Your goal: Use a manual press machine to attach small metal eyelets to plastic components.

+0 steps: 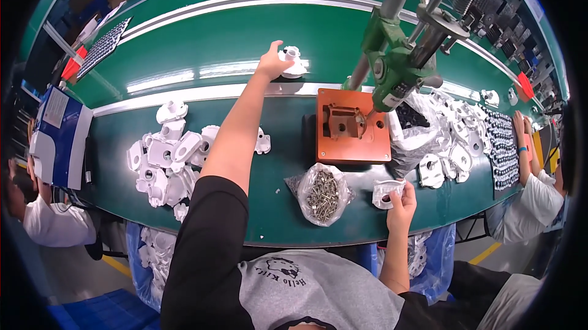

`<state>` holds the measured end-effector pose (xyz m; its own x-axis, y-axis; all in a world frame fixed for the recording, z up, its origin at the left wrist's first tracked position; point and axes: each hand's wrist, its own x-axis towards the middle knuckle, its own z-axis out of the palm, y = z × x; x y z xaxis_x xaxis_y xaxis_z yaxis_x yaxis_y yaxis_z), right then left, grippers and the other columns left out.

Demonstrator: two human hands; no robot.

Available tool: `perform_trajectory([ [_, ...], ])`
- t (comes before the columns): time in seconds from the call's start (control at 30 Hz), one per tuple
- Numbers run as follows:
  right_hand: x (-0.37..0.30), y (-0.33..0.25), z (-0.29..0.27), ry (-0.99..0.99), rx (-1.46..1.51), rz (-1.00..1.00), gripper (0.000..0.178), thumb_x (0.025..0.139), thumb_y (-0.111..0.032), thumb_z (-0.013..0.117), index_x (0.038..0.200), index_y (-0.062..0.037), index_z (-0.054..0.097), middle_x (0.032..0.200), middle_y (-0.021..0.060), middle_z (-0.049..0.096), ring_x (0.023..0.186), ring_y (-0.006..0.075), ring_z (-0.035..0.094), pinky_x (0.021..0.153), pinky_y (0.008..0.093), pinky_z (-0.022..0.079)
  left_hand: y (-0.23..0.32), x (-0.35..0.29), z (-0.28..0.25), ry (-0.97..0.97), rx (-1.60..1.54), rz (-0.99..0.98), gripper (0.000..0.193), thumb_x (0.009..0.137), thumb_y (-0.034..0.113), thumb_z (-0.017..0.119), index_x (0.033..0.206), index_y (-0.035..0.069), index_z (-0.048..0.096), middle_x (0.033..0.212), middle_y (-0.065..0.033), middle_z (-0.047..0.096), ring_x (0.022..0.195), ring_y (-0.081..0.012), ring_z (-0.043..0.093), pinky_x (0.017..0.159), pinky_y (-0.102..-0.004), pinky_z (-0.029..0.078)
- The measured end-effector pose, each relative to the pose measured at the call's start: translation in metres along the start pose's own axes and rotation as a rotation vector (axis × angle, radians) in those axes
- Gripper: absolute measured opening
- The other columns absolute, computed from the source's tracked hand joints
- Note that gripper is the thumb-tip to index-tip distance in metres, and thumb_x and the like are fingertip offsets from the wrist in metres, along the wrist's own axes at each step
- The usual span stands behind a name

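Observation:
My left arm stretches far forward over the green belt. There my left hand (273, 62) is beside a white plastic housing (294, 68) with a raised round collar; its thumb reaches the housing's near side while another finger points up, apart from it. Close to the table's front edge, my right hand (401, 207) grips a white plastic plate-like part (381, 195) with a round hole, thumb and fingers at its right side. Left of that part stands a clear bag of metal screws (323, 195). Behind it is an orange fixture block (331, 146) under a green press (392, 73).
White plastic parts lie heaped at left (165, 158) and right (456, 134). A bag of black pieces (413, 116) sits beside the press. Rows of black-and-white pieces (502, 152) lie farther right, near another person's arms (523, 146). A blue-and-white box (61, 134) stands far left.

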<state>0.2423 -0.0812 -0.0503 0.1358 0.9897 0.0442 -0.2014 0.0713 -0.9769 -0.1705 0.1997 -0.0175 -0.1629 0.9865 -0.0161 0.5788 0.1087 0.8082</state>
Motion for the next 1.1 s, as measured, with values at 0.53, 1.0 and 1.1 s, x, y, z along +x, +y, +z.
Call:
perform_trajectory([
  [0.53,0.001,-0.002,0.005,-0.039,0.022,0.001,0.032,0.087,0.002,0.059,0.119,0.0020,0.050,0.096,0.0071,0.062,0.080,0.0117,0.060,0.070,0.0243,0.049,-0.029,-0.017,-0.032,0.318,-0.079,-0.156,0.068,0.069,0.028,0.078,0.122,0.005,0.043,0.086,-0.0159,0.065,0.064,-0.0191,0.065,0.053,-0.0346,0.051],
  [1.0,0.007,-0.006,0.006,-0.068,0.171,0.075,0.042,0.082,0.003,0.064,0.121,0.0016,0.049,0.103,0.0095,0.062,0.088,0.0154,0.062,0.075,0.0258,0.050,-0.002,-0.213,-0.069,-0.228,0.655,0.227,0.032,0.086,0.027,0.060,0.107,0.005,0.055,0.092,-0.0157,0.062,0.085,-0.0330,0.060,0.077,-0.0408,0.047],
  [1.1,0.001,0.003,0.007,-0.030,0.150,0.047,0.037,0.081,0.004,0.066,0.114,-0.0008,0.052,0.098,0.0063,0.063,0.085,0.0132,0.063,0.074,0.0244,0.050,0.024,-0.230,-0.060,-0.246,0.484,0.207,0.026,0.085,0.024,0.060,0.097,0.002,0.055,0.088,-0.0171,0.060,0.082,-0.0359,0.059,0.073,-0.0444,0.047],
])
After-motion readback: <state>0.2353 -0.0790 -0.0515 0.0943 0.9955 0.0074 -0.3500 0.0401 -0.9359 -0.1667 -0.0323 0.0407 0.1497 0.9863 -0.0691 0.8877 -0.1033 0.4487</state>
